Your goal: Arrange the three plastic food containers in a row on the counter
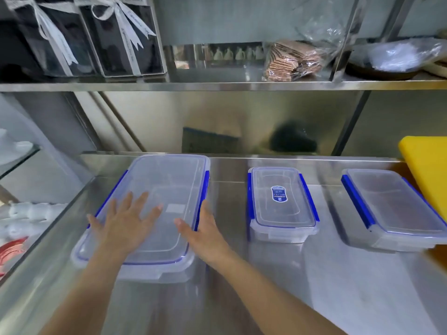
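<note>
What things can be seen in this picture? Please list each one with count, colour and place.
large container: 1, clear with blue clips, counter left
small container: 1, clear with blue clips, blue label on lid, counter middle
right container: 1, clear with blue clips, counter right
counter: 1, steel
yellow board: 1, far right
gift boxes: 2, dark with white ribbons, shelf left
wafer packet: 1, brown, shelf
left hand: flat on large container's lid
right hand: at that container's right edge
</note>
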Available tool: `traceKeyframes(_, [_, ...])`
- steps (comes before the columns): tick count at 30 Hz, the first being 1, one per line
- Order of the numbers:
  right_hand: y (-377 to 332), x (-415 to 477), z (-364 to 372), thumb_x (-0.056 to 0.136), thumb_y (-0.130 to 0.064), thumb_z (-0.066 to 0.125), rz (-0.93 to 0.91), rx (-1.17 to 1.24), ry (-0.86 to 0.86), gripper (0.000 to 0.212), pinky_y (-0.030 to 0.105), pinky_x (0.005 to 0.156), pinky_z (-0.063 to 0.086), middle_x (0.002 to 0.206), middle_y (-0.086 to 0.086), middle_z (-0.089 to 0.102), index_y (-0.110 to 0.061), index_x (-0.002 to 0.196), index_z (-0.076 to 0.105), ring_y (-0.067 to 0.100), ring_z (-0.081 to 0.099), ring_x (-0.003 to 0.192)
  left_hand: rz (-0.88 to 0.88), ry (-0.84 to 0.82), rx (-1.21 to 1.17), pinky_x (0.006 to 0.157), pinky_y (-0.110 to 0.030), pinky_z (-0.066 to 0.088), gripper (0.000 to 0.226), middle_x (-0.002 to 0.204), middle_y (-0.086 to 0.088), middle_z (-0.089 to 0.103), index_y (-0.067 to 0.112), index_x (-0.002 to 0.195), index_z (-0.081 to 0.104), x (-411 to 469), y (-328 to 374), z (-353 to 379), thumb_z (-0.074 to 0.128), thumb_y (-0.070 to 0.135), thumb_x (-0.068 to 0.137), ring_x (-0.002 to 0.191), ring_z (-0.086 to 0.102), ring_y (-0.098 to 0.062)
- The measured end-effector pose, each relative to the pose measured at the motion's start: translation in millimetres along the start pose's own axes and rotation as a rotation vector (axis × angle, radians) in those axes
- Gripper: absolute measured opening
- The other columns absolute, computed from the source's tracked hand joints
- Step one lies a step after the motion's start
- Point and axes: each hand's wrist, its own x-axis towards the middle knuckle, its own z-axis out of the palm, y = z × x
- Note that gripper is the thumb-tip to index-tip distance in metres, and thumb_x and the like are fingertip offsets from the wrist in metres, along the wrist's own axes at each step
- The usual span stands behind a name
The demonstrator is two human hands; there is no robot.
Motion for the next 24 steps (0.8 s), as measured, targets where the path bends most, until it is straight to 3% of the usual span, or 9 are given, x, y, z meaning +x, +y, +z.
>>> traceKeyframes(5, [-1.4, 7.5, 14.9, 0.092, -0.039, 0.041, 0.05, -0.095, 0.027, 0.08, 0.041, 0.116, 0.017, 0.157, 0.0, -0.01, -0.018, 0.143, -0.017, 0.02, 0.009, 0.143, -0.07, 0.095, 0.054, 0.113, -0.059, 0.007, 0.07, 0.159, 0.011, 0.014, 0.049, 0.142, 0.016, 0.5, 4.8, 8.8, 0.018, 0.077, 0.078, 0.145, 0.011, -0.022])
traceKeyframes(8, [0.4, 9.4, 13.8, 0.093, -0.039, 0.038, 0.044, -0.088, 0.012, 0.077, 0.034, 0.113, 0.02, 0.157, -0.004, -0.008, -0.02, 0.143, -0.019, 0.018, 0.012, 0.142, -0.055, 0.1, 0.051, 0.113, -0.061, 0.005, 0.07, 0.159, 0.011, 0.013, 0.049, 0.143, 0.013, 0.3, 1.4, 11.4, 0.015, 0.077, 0.078, 0.146, 0.009, -0.023])
traceKeyframes(11, [2.5, 11.0, 12.7, 0.094, -0.033, 0.035, 0.029, -0.073, 0.003, 0.073, 0.022, 0.099, 0.022, 0.156, -0.006, -0.004, -0.02, 0.144, -0.016, 0.015, 0.016, 0.139, -0.063, 0.091, 0.053, 0.113, -0.062, 0.005, 0.071, 0.159, 0.01, 0.011, 0.048, 0.143, 0.012, -0.5, 2.9, 11.0, 0.013, 0.077, 0.079, 0.146, 0.007, -0.023])
traceKeyframes(16, [2.8, 12.6, 13.0, 0.095, -0.032, 0.034, 0.027, -0.081, 0.012, 0.071, 0.019, 0.094, 0.018, 0.156, -0.007, -0.005, -0.021, 0.144, -0.016, 0.012, 0.011, 0.139, -0.036, 0.083, 0.065, 0.112, -0.063, 0.003, 0.068, 0.159, 0.009, 0.009, 0.047, 0.143, 0.011, -1.9, 2.9, 9.4, 0.011, 0.074, 0.081, 0.146, 0.003, -0.024])
traceKeyframes(18, [-0.2, 11.2, 10.5, 0.094, -0.04, 0.035, 0.046, -0.146, 0.011, 0.074, 0.022, 0.101, 0.018, 0.157, -0.006, -0.006, -0.021, 0.143, -0.016, 0.015, 0.007, 0.142, -0.032, 0.066, 0.061, 0.112, -0.064, 0.003, 0.068, 0.159, 0.008, 0.011, 0.046, 0.143, 0.013, -1.6, 3.0, 7.9, 0.013, 0.074, 0.081, 0.146, 0.004, -0.025])
traceKeyframes(20, [-10.0, 8.0, -0.2, 0.092, -0.048, 0.037, 0.043, -0.225, 0.058, 0.075, 0.036, 0.112, 0.016, 0.158, -0.003, -0.003, -0.021, 0.145, -0.009, 0.019, 0.007, 0.143, -0.026, 0.047, 0.058, 0.112, -0.064, 0.003, 0.069, 0.159, 0.007, 0.013, 0.043, 0.144, 0.015, -3.2, 4.6, 2.4, 0.015, 0.073, 0.082, 0.146, 0.007, -0.026])
traceKeyframes(22, [-27.4, -2.1, -11.7, 0.09, -0.048, 0.041, 0.017, -0.242, 0.086, 0.064, 0.043, 0.11, 0.03, 0.153, 0.002, 0.02, -0.024, 0.144, 0.015, 0.021, 0.029, 0.137, -0.02, 0.031, 0.049, 0.113, -0.061, 0.006, 0.071, 0.158, 0.003, 0.02, 0.037, 0.145, 0.019, -4.0, 4.5, -5.6, 0.018, 0.072, 0.083, 0.145, 0.014, -0.027])
traceKeyframes(24, [-51.6, -21.9, -34.8, 0.089, -0.044, 0.048, -0.021, -0.247, 0.069, 0.047, 0.026, 0.088, 0.048, 0.129, -0.007, 0.047, -0.024, 0.13, 0.039, 0.007, 0.054, 0.106, 0.024, 0.079, 0.008, 0.113, -0.057, 0.012, 0.071, 0.154, -0.001, 0.03, 0.031, 0.145, 0.025, -11.1, 10.0, -20.4, 0.024, 0.069, 0.085, 0.141, 0.025, -0.028])
